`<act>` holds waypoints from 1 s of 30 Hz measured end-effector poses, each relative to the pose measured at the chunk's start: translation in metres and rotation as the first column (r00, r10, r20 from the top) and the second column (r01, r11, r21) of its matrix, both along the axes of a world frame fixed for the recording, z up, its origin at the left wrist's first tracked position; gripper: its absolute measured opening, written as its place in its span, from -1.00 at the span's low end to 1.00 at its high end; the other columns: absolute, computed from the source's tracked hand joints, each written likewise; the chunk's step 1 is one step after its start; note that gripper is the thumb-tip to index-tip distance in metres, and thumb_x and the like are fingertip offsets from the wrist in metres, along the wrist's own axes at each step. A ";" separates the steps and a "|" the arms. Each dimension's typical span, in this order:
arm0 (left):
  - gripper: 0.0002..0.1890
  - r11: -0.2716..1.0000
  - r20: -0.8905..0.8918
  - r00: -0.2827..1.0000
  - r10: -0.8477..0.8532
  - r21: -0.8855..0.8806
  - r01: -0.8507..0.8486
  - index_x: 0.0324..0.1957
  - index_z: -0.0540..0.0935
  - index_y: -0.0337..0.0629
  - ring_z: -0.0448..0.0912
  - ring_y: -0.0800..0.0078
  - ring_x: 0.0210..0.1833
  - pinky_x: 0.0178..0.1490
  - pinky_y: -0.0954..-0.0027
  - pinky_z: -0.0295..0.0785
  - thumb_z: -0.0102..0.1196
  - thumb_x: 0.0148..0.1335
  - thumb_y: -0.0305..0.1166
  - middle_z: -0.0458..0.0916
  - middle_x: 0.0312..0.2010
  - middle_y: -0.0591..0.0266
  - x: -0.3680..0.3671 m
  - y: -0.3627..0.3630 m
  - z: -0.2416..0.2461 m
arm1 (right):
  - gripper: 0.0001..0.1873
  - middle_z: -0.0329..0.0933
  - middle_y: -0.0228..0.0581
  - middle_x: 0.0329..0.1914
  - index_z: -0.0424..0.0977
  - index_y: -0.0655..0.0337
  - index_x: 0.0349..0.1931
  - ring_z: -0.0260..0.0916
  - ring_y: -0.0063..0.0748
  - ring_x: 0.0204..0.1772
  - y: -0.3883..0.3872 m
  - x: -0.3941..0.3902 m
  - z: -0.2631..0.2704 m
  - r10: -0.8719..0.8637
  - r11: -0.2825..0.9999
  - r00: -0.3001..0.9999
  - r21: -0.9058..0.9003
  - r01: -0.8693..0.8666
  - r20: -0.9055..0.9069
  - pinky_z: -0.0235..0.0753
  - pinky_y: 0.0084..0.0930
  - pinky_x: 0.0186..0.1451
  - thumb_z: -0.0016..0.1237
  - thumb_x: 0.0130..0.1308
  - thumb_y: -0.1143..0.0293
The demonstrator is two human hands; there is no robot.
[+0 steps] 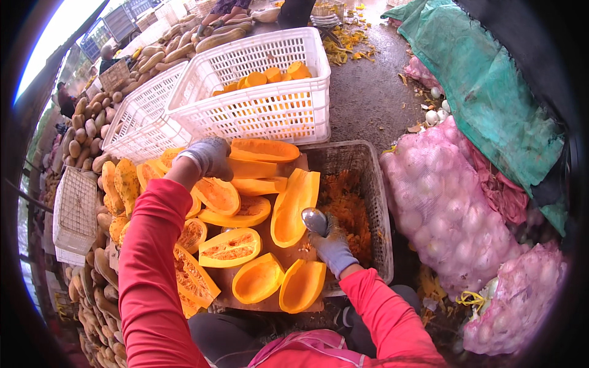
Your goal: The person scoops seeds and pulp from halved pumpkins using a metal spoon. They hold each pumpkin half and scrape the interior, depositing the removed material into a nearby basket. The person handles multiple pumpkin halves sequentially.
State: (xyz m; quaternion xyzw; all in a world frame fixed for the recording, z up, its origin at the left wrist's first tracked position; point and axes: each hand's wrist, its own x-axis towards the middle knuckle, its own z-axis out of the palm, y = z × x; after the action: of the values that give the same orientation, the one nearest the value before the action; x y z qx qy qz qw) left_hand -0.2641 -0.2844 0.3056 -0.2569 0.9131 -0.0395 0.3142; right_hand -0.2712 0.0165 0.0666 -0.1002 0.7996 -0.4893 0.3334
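Note:
My right hand (332, 244), in a grey work glove, grips a metal spoon (314, 220) with its rounded bowl upward. Just beyond the spoon lies a long, hollowed half of orange squash (292, 207). My left hand (207, 156), also gloved, reaches over the far squash pieces (252, 169); its fingertips are hidden, so its hold is unclear. On the board (294, 257) before me, two scooped squash pieces (257, 278) lie cut side up. Beside them, a squash half (230, 247) still has stringy, seedy flesh inside. Larger seedy pieces (193, 276) lie at the left.
A dark-stained crate (384, 230) holds scraped pulp (345, 207). White plastic crates (248, 108) stand beyond, one with cut squash (256, 79). Whole squashes (92, 122) are heaped left. Net sacks of onions (441, 198) and a green tarp (487, 87) lie right. People are farther back.

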 end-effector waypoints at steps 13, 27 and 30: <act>-0.59 0.961 0.054 0.960 -0.275 -0.020 0.276 -0.27 0.76 -0.11 0.70 -0.02 -0.19 -0.04 0.09 0.59 0.37 -0.17 -0.09 0.73 -0.35 -0.01 0.128 0.082 0.096 | -0.35 0.63 0.18 0.02 0.43 0.23 0.09 0.60 0.19 0.10 0.083 0.077 -0.014 0.193 0.962 0.981 0.205 -0.182 -0.034 0.55 -0.14 0.18 0.40 0.06 0.15; -0.51 0.899 0.045 0.947 -0.317 0.333 0.285 -0.21 0.76 -0.11 0.70 -0.02 -0.16 -0.04 0.06 0.56 0.35 -0.17 -0.02 0.73 -0.32 -0.02 0.245 0.143 0.023 | -0.60 0.61 -0.31 -0.19 0.58 0.34 -0.02 0.53 -0.40 -0.16 0.083 0.095 -0.091 -0.317 0.843 0.745 -0.186 0.505 0.587 0.50 -0.48 0.06 0.26 0.06 0.62; -0.53 0.893 0.078 0.940 -0.332 0.347 0.286 -0.28 0.75 -0.11 0.70 -0.01 -0.20 -0.07 0.07 0.56 0.36 -0.17 0.02 0.72 -0.34 0.01 0.252 0.136 0.010 | -0.63 0.61 -0.26 -0.15 0.55 0.38 0.00 0.56 -0.36 -0.18 0.062 0.065 -0.041 -0.237 0.803 0.813 -0.364 0.472 0.532 0.55 -0.45 0.00 0.18 0.14 0.67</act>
State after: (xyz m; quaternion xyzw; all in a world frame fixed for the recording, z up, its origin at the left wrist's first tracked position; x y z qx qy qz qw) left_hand -0.0122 -0.1481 0.3156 -0.0486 0.9124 0.0472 0.4036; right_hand -0.2063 0.0788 0.0259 0.0954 0.5541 -0.7359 0.3772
